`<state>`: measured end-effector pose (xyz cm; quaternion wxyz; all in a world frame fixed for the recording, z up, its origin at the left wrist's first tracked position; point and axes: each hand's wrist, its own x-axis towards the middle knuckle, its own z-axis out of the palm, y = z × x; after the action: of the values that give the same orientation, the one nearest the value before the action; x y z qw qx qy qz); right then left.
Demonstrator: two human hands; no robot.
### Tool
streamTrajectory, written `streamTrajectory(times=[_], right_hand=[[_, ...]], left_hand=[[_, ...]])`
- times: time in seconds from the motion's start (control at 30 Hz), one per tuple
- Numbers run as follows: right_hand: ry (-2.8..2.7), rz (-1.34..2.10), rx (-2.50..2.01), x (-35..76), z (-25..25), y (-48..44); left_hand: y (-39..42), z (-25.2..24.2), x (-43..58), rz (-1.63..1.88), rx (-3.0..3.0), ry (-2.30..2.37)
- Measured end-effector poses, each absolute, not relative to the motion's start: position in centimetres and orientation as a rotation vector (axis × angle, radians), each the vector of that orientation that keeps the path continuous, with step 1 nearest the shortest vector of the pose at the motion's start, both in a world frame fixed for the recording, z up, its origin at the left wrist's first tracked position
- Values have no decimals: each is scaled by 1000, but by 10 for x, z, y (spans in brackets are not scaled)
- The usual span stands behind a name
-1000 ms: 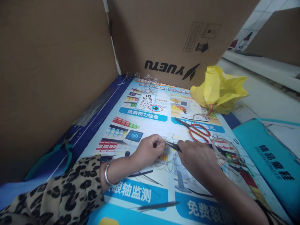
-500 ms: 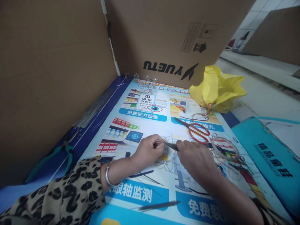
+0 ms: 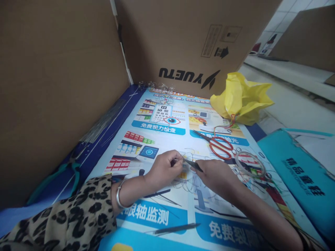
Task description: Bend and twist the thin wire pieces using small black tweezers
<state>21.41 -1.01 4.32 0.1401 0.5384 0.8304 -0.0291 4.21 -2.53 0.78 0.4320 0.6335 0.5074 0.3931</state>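
My left hand (image 3: 166, 167), with a silver bangle on its wrist, is closed in a pinch on a thin wire, most of it hidden by the fingers. My right hand (image 3: 218, 177) grips dark, slim tweezers (image 3: 194, 164). Their tip points left and meets the wire right at my left fingertips. Below and between the hands lies a loose tangle of fine wire (image 3: 187, 183) on the printed poster. Red-handled scissors (image 3: 221, 147) rest just beyond my right hand.
Teal-handled pliers (image 3: 56, 179) lie at left beside a bundle of thin wires (image 3: 103, 122). A wire coil (image 3: 250, 164) sits at right, near a teal box (image 3: 295, 174) and a yellow bag (image 3: 240, 99). Tall cardboard (image 3: 191, 42) walls the back and left. A dark slender bundle (image 3: 176, 228) lies in front.
My right hand has shifted its hold slightly, and the tweezers now slope down more to the right. My left hand keeps its pinch. The whole view has slid slightly left.
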Motion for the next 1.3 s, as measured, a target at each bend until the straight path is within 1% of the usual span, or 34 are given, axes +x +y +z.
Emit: streamTrajectory(times=[0.13,0.2,0.27,0.4,0.47,0.77,1.17,1.3], right_hand=[[2438,-215,1514,218,40,-6],[2436,-226,1525,218,39,-6],[2442,-151,1558,218,39,-7],[2483,139,1628,218,38,-12],[2502,224,1631,218,37,-13],[2540,314,1592,216,34,-14],[2807,755,1443,226,21,-11],[2833,781,1434,228,19,-10]], left_hand=[[-26,8,42,980,1593,1266],[-25,7,42,970,1558,1256],[-25,5,42,962,1511,1240],[-24,2,41,946,1446,1229],[-24,1,41,943,1438,1232],[-24,2,42,933,1480,1249],[-23,2,43,890,1238,1129],[-22,1,44,884,1193,1111]])
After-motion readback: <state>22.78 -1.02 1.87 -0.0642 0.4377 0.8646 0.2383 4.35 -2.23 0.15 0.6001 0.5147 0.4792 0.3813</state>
